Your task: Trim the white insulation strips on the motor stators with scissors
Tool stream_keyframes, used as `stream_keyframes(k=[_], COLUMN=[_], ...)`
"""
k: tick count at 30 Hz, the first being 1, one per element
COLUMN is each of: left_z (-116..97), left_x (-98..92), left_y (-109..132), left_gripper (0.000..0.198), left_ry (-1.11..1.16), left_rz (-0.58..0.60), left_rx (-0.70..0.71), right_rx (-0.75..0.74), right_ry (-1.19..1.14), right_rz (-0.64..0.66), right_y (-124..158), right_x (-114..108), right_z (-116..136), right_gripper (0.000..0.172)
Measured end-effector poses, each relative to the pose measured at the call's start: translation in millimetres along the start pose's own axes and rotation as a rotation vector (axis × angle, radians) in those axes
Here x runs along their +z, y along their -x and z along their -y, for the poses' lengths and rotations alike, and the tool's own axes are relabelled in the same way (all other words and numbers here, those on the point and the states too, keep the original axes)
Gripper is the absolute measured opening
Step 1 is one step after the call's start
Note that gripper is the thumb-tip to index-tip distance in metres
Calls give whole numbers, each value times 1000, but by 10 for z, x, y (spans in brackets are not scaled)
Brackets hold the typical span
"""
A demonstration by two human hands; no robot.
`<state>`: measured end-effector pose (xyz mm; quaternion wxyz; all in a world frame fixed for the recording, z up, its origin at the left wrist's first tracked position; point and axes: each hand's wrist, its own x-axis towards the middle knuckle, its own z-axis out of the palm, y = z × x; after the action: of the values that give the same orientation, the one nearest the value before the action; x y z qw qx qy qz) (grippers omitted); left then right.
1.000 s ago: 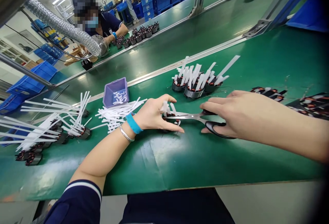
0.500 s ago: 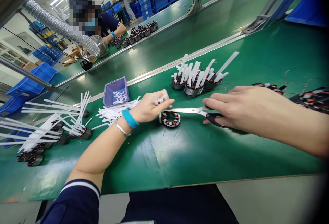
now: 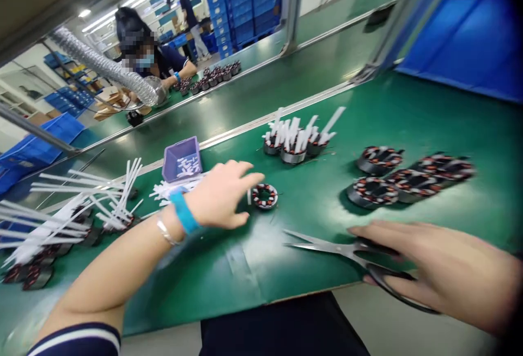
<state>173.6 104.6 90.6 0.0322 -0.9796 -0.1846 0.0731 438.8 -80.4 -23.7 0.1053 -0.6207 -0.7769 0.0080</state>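
Note:
My right hand [image 3: 425, 269] has its fingers through the black handles of a pair of scissors [image 3: 330, 246], whose blades are slightly parted above the green bench. Fingers apart and with nothing seen in them, my left hand [image 3: 224, 195] hovers just left of a motor stator [image 3: 265, 197]. That ring-shaped stator lies flat, with copper windings and white pieces around its inside. A short white strip [image 3: 249, 197] stands at its left edge. Behind it are several stators [image 3: 293, 154] with white strips sticking up.
A purple bin [image 3: 182, 158] holds small white pieces. Loose white strips [image 3: 161, 191] lie beside it. At left are stators with long strips [image 3: 87, 230]; at right, several wound stators [image 3: 373, 191]. A co-worker [image 3: 151, 56] sits across the metal rail.
My left hand has opened and moved left and down from the stator; the white pieces in it are gone. My right hand has drawn the scissors back toward me, with the blades now parted.

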Motion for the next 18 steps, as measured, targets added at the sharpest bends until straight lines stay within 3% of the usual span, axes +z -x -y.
stream_keyframes(k=[1,3,6,8,10,12,15,18], left_z=[-128,-311,-360,-305,-263,-279,-407,-562], left_x=[15,36,28,40,118,275,565,738], left_y=[-165,-440,-644,-675,-700,-772,-992,-1254], left_gripper=[67,43,22,29,36,40,42,47], left_ry=[-40,-124,-141,-25,177,426,700,778], left_rz=[47,176,275,164,-63,-284,-443,-450], left_rx=[50,88,97,70,-22,-112,-142,-139], right_rx=[-1,-8,-28,-36,14,163,361,356], right_ry=[-28,-59,-29,-30,-20,44,118,134], right_rz=[49,106,92,-2,-173,-318,-285,-179], right_y=[-63,-187,-245,-176,-72,4,-16,-140], right_x=[-42,-157,-320,-371,-379,-373,-412,-537], right_z=[52,135,184,113,-70,-331,-698,-869], right_gripper=[39,46,52,52,44,40,42,42])
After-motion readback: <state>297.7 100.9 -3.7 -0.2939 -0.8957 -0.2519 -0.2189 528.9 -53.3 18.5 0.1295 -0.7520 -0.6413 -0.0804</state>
